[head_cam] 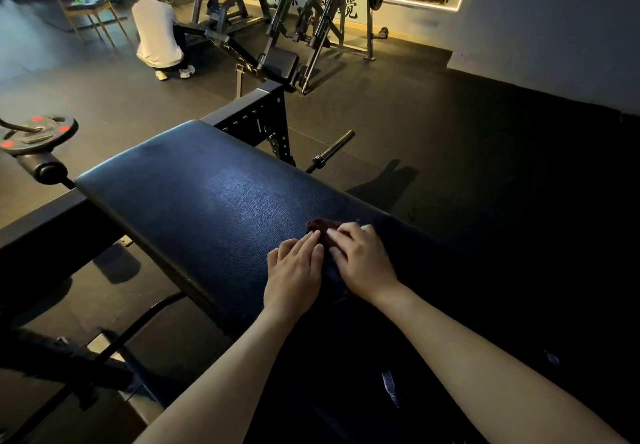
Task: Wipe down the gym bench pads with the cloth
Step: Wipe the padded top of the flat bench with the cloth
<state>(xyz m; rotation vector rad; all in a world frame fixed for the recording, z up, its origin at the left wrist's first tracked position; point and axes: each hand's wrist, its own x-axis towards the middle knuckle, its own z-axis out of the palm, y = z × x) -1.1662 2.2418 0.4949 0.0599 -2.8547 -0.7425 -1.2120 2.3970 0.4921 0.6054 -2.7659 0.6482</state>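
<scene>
Dark bench pad [207, 194]: left hand [294, 277], right hand [363, 263] flat, fingers extended, pressing dark cloth [323, 227].

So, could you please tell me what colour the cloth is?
Dark reddish-brown cloth, seen in the head view.

Most of the dark cloth [323, 227] is hidden under the right hand [363, 260] and left hand [294, 277], the bench pad [207, 197] is lost in shadow toward the lower right, and the weight plate [36, 133] is cut off at the left edge.
</scene>
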